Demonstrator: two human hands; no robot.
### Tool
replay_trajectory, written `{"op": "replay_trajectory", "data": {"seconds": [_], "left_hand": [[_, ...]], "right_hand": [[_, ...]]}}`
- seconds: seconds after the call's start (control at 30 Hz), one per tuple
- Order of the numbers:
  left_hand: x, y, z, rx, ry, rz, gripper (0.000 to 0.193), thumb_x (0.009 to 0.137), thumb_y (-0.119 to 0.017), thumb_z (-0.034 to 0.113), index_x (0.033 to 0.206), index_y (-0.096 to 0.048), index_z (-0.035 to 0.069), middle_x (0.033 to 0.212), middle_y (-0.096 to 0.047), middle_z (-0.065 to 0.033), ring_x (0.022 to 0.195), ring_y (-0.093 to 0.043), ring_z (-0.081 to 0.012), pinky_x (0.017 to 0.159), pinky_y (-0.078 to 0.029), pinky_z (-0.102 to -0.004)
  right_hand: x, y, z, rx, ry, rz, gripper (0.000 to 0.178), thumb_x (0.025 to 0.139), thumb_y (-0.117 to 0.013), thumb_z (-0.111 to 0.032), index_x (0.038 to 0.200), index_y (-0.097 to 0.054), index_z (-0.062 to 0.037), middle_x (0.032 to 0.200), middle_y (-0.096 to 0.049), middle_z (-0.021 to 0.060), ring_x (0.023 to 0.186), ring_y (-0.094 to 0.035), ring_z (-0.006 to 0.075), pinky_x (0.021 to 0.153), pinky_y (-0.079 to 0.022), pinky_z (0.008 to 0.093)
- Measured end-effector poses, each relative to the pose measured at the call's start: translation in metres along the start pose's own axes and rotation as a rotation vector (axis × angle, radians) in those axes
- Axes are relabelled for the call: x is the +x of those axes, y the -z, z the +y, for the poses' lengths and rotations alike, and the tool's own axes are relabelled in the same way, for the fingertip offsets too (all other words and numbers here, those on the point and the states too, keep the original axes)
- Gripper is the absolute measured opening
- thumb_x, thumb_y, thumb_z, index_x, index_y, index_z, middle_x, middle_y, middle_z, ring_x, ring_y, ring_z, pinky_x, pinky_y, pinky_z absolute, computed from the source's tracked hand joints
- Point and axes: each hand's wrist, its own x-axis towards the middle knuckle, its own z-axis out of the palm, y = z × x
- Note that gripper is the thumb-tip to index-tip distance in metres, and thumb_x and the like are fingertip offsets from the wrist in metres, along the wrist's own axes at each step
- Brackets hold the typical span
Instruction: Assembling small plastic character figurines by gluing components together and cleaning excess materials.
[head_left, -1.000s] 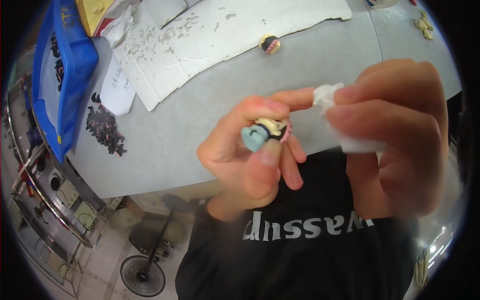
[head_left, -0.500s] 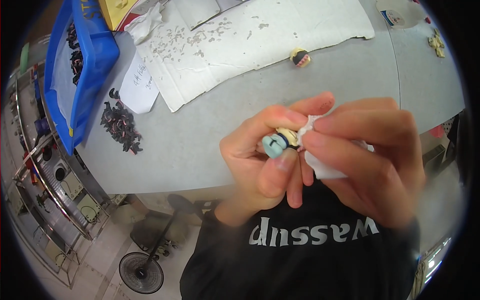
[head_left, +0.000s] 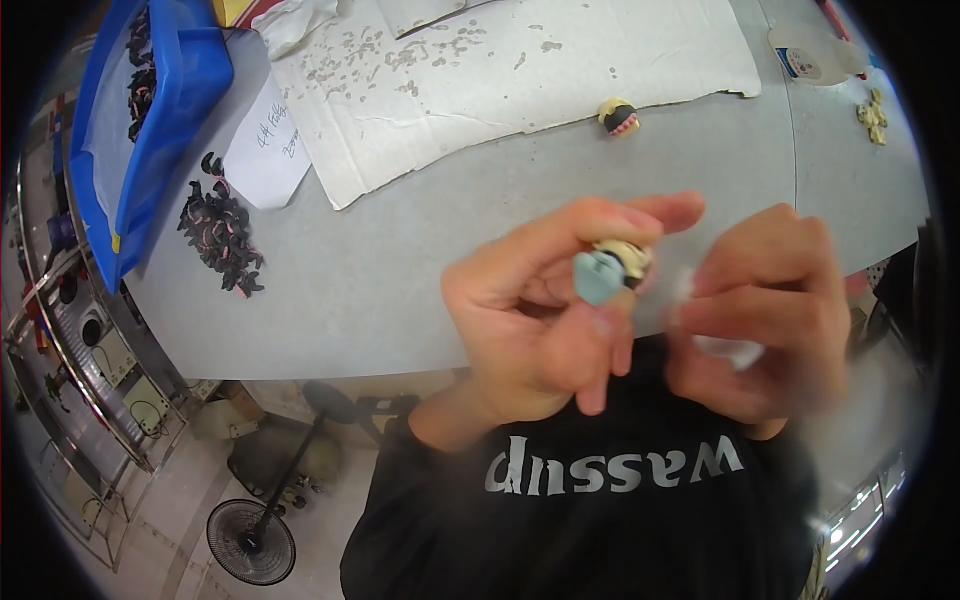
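Between the thumb and fingers of my left hand (head_left: 545,305) is a small toy figure (head_left: 603,276), pale blue at one end, with cream and dark parts behind. My right hand (head_left: 765,310), blurred by motion, pinches a crumpled white tissue (head_left: 728,350). A gap now separates the tissue from the figure. Beyond my hands, a cream and black piece with a pink row (head_left: 620,118) lies at the edge of a white cardboard sheet (head_left: 420,145).
A pile of black and pink small parts (head_left: 222,235) lies left, beside a handwritten paper (head_left: 268,150) and a blue tray (head_left: 190,75) with more black parts. At far right are a clear bottle (head_left: 815,55) and cream pieces (head_left: 873,118). A floor fan (head_left: 252,540) stands below.
My right hand has drawn the tissue away from the figure, to the right. My left hand has turned the figure and moved it slightly up and right. The view has shifted slightly.
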Motion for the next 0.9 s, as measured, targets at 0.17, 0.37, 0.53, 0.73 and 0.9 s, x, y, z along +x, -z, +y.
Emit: {"op": "replay_trajectory", "data": {"seconds": [0.17,0.37,0.53,0.73,0.9], "left_hand": [[0.000,-0.002,-0.005,-0.216,-0.084,0.010,0.027,0.074,-0.042,-0.006,0.099,-0.051,-0.010,0.104,-0.053,-0.0297,0.041,-0.047,-0.0047,0.037,-0.039,-0.0158],[-0.001,-0.003,-0.006,-0.268,-0.095,0.027,0.028,0.074,-0.043,-0.007,0.101,-0.050,-0.010,0.104,-0.053,-0.0300,0.041,-0.047,-0.0055,0.036,-0.039,-0.0149],[-0.002,0.001,-0.006,-0.219,-0.050,0.005,0.034,0.072,-0.043,-0.014,0.106,-0.045,-0.012,0.106,-0.051,-0.0303,0.043,-0.050,-0.0061,0.039,-0.043,-0.0153],[-0.002,0.001,-0.008,-0.204,-0.105,0.012,0.036,0.073,-0.048,-0.012,0.108,-0.042,-0.013,0.106,-0.051,-0.0309,0.045,-0.053,-0.0088,0.040,-0.045,-0.0160],[-0.004,-0.003,-0.005,-0.321,-0.019,0.095,0.035,0.076,-0.050,-0.010,0.109,-0.041,-0.012,0.106,-0.051,-0.0316,0.044,-0.054,-0.0110,0.043,-0.048,-0.0178]], "right_hand": [[0.006,0.007,-0.002,-0.134,0.123,-0.034,0.034,0.058,-0.065,0.006,0.088,-0.052,-0.0041,0.086,-0.047,0.0106,0.065,-0.049,0.0189,0.052,-0.038,0.0261],[0.014,0.004,-0.005,-0.161,0.110,-0.083,0.035,0.060,-0.063,0.007,0.092,-0.052,-0.0032,0.088,-0.047,0.0119,0.067,-0.050,0.0189,0.053,-0.040,0.0254],[0.022,0.007,-0.007,-0.189,0.094,-0.174,0.035,0.062,-0.059,0.009,0.095,-0.051,-0.0022,0.089,-0.046,0.0131,0.068,-0.050,0.0186,0.054,-0.042,0.0246],[0.021,0.008,-0.005,-0.177,0.072,-0.199,0.035,0.063,-0.058,0.009,0.096,-0.051,-0.0022,0.089,-0.046,0.0133,0.069,-0.050,0.0179,0.054,-0.042,0.0239],[0.021,0.003,-0.005,-0.188,0.066,-0.146,0.034,0.064,-0.058,0.009,0.095,-0.052,-0.0023,0.089,-0.047,0.0133,0.068,-0.050,0.0173,0.054,-0.041,0.0236]]}}
